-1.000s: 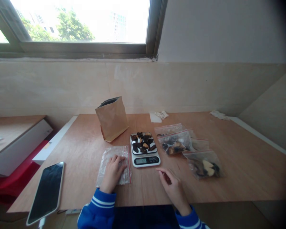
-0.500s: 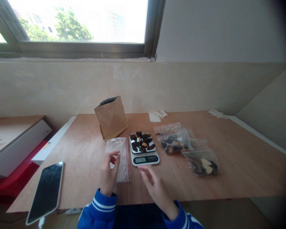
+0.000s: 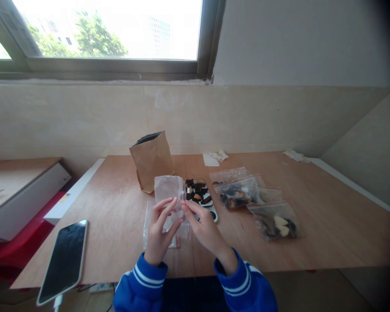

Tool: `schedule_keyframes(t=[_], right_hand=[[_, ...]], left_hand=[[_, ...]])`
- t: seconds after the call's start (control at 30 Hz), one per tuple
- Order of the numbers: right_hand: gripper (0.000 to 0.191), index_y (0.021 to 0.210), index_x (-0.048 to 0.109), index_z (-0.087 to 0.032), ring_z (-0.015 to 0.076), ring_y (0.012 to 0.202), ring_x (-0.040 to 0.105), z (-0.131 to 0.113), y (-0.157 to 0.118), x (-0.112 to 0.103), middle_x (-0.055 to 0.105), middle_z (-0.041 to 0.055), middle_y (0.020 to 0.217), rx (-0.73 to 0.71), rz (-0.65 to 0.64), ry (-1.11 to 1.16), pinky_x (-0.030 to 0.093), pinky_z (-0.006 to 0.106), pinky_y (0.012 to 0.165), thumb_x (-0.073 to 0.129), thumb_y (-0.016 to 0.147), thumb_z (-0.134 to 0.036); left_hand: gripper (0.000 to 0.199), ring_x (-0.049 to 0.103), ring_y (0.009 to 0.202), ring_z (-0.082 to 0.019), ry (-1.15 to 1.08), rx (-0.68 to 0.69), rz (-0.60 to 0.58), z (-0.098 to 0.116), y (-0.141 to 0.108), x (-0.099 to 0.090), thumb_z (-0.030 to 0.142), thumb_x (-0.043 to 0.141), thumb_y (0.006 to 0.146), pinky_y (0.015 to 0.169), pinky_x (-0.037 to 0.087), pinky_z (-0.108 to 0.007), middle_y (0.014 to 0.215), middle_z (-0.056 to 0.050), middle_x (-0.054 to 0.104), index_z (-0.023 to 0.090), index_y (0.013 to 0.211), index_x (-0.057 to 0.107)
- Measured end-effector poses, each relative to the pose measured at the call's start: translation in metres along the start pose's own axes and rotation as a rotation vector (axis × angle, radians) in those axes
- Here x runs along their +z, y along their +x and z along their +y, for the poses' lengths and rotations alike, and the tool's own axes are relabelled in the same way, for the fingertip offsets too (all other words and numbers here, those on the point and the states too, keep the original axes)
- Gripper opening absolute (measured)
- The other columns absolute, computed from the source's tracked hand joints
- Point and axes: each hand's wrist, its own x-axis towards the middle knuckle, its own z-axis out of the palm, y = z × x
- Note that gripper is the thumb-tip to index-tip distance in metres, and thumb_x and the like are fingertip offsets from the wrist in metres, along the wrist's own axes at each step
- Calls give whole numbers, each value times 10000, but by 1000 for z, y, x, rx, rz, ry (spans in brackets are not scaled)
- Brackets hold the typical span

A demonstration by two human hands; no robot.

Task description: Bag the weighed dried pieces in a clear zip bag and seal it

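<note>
Pinching an empty zip bag [image 3: 169, 190] between left hand [image 3: 158, 232] and right hand [image 3: 204, 227].

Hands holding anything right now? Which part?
Yes. Both the left hand and the right hand hold an empty clear zip bag raised off the table, fingertips pinching it near its lower middle, beside the red zip strip.

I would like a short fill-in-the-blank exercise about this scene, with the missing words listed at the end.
1. Both hands, the left hand and the right hand, hold up an empty clear ____ bag.
2. The dark pieces lie on a kitchen ____ behind the hands.
3. The brown paper bag stands with its top ____.
4. The phone lies at the table's ____ edge.

Missing words: plastic; scale; open; left
</note>
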Motion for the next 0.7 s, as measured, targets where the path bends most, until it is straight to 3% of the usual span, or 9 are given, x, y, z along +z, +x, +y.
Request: schedule_keyframes(t=[0.13,0.23,0.3,0.4,0.5,0.6,0.7], right_hand=[[315,1065,659,-201,174,933,627,-6,10,-9,687,58,1002,-59,-137,-101,489,302,848,378,972,-311],[300,1045,670,-211,177,911,640,-4,16,-15,703,53,986,-38,-147,-152,492,296,817,404,962,-323],[308,1043,666,-212,166,804,657,2,21,-23,719,44,918,24,-102,-148,504,276,732,397,960,-339],[321,1003,659,-185,160,663,653,18,26,-38,718,40,759,120,69,-141,502,260,627,394,947,-357],[323,973,668,-165,174,667,656,33,27,-52,706,45,699,148,127,-131,508,265,614,445,916,-393],[359,1082,642,-192,180,828,659,42,25,-61,713,69,937,104,29,-138,524,280,697,426,924,-431],[384,1180,575,-213,205,1076,581,58,20,-64,619,96,1179,52,92,-258,497,347,878,372,944,-437]], left_hand=[[247,609,924,-195,45,11,110,-12,8,7,252,616,833,762,540,-341,992,-57,616,252,1079,637],[70,605,833,-171,26,5,163,-17,12,10,240,605,841,740,515,-315,863,-33,622,222,893,649],[49,597,818,-166,-7,-25,231,-21,16,10,249,598,846,731,500,-308,840,-30,616,205,843,621],[100,588,830,-169,-47,-95,420,-28,20,7,289,565,863,742,485,-313,854,-36,603,191,866,585],[129,574,817,-166,-60,-100,457,-36,21,7,317,548,869,735,471,-308,841,-30,587,189,864,563],[130,543,752,-145,-62,-99,478,-45,21,11,308,538,876,705,451,-283,781,-5,550,193,818,520],[158,521,739,-139,-11,-107,528,-53,21,17,318,518,887,714,436,-280,767,5,518,194,796,485]])
